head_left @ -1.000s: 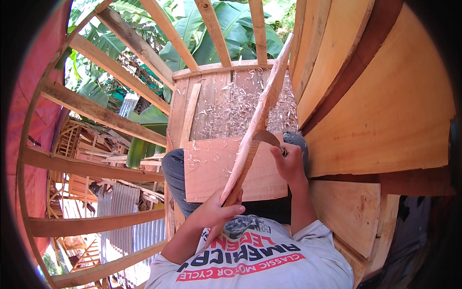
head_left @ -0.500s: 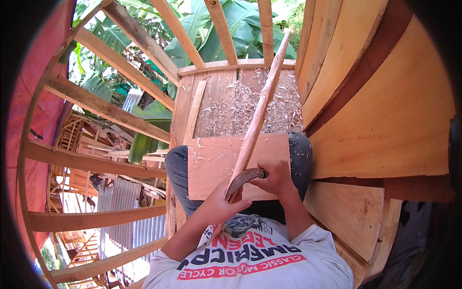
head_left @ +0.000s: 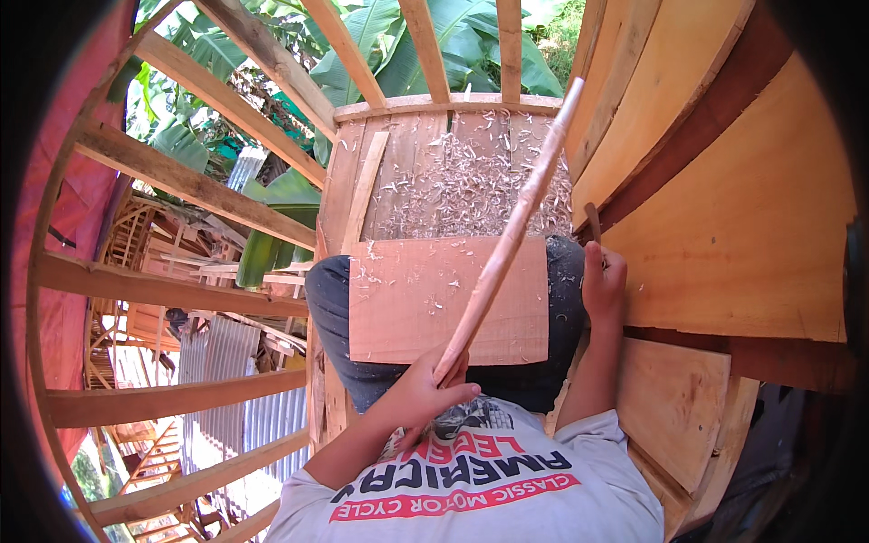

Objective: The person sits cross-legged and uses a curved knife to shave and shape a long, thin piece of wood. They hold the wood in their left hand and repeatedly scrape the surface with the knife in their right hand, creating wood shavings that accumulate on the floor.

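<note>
My left hand (head_left: pixel 424 385) is closed round the lower end of a long, whittled wooden stick (head_left: pixel 509 240). The stick slants up and away to the right, with its pale tip near the wall boards. Off to the right, beside my right knee, my right hand (head_left: pixel 604 281) grips a curved knife (head_left: pixel 593 220). Its blade points up and stands apart from the stick; the handle is mostly hidden in my fist. A flat wooden board (head_left: pixel 407 317) lies across my lap beneath the stick, with a few shavings on it.
Curled wood shavings (head_left: pixel 471 195) cover much of the plank floor ahead. A narrow wooden strip (head_left: pixel 366 190) lies on its left part. Wooden slats (head_left: pixel 181 290) rail the left side and front; a plank wall (head_left: pixel 733 226) closes the right. Banana leaves (head_left: pixel 434 54) hang beyond.
My right hand has carried the curved knife off the stick, away to the right past my knee. The stick's far end has swung rightward in my left hand.
</note>
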### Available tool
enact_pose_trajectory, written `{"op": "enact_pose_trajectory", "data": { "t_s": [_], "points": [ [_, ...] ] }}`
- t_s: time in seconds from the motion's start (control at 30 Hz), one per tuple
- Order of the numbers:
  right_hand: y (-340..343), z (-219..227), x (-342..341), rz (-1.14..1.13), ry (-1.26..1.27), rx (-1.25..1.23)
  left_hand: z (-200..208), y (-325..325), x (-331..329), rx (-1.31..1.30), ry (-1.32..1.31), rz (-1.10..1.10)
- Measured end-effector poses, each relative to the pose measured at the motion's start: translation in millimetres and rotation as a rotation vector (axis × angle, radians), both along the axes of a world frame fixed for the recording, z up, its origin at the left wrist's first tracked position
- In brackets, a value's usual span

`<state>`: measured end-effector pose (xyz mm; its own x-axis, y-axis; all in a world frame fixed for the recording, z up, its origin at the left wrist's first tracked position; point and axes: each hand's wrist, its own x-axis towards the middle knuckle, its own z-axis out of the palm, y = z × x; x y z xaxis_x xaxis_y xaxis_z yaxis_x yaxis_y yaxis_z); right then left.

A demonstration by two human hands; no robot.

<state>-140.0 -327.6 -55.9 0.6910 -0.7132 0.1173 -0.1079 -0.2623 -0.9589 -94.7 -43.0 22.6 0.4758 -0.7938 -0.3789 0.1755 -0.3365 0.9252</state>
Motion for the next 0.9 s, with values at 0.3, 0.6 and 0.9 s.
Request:
{"op": "enact_pose_trajectory", "data": {
  "t_s": [0.3, 0.6, 0.9],
  "points": [
    [87.7, 28.2, 9.0, 0.478, 0.088, 0.018, 20.3, -7.3, 31.9, -0.010, 0.060, 0.085],
    [79.5, 25.7, 11.2, 0.367, 0.102, -0.209, 25.2, -14.2, 15.5, 0.151, -0.254, 0.068],
    [72.8, 24.1, 10.8, 0.174, 0.139, -0.384, 31.4, -10.9, 13.2, 0.266, -0.385, 0.061]
  ]
}}
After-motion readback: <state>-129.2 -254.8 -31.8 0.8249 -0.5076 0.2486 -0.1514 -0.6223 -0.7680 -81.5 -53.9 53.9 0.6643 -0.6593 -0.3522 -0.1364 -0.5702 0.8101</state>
